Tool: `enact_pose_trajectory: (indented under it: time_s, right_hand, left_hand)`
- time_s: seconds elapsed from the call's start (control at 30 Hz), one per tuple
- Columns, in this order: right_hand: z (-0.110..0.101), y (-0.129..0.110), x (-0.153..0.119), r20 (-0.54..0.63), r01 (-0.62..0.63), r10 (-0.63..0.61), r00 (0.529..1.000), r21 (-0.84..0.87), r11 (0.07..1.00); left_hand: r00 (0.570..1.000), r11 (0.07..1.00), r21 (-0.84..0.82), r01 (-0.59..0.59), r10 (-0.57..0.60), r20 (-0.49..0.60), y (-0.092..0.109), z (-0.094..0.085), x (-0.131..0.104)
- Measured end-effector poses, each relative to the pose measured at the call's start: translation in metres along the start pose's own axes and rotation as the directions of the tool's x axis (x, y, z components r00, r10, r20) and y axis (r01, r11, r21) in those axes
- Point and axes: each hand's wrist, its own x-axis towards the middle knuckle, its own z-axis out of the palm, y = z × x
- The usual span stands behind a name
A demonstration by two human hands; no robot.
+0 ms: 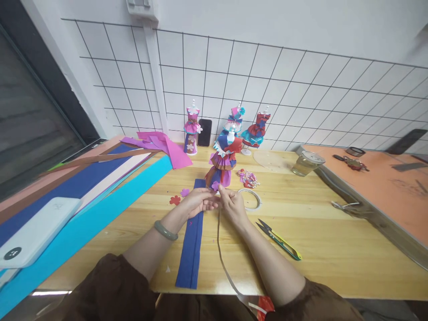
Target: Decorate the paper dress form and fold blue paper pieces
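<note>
A small mannequin [223,158] wears a layered crepe-paper dress in brown, blue, red and magenta and stands in front of my hands. At the bottom of its skirt is a purple paper flower [215,185]. My left hand [199,201] has its fingertips on the flower's left lower edge, the other fingers curled loosely. With thumb and finger pinched, my right hand [233,204] holds the flower's right side. A second purple flower [185,192] and a red flower [174,200] lie left of my left hand. Beneath it runs a blue crepe strip [190,254].
Thread snips [279,240] and a tape roll [250,199] lie to the right. Behind are beads [248,178], three dressed mannequins, a phone [204,132] and a lidded cup [307,163]. Crepe sheets [133,183] and a white power bank [40,229] cover the left side.
</note>
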Motion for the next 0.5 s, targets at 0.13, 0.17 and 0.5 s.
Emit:
enact_pose_trajectory:
  time_s: [0.13,0.17,0.5]
  right_hand:
    - [0.001,-0.002,-0.003,0.019,0.043,-0.041,0.999,-0.07,0.997]
    - [0.001,-0.001,-0.003,0.024,0.051,-0.049,0.999,-0.084,0.995]
    - [-0.014,-0.013,-0.005,0.081,0.104,-0.088,0.993,-0.221,0.97]
  left_hand:
    - [0.996,0.99,0.135,-0.042,0.053,-0.076,0.001,0.003,-0.001]
    - [0.993,0.984,0.171,-0.048,0.065,-0.095,0.002,0.003,-0.002]
    - [0.982,0.927,0.373,-0.024,0.092,-0.164,0.007,0.001,-0.005]
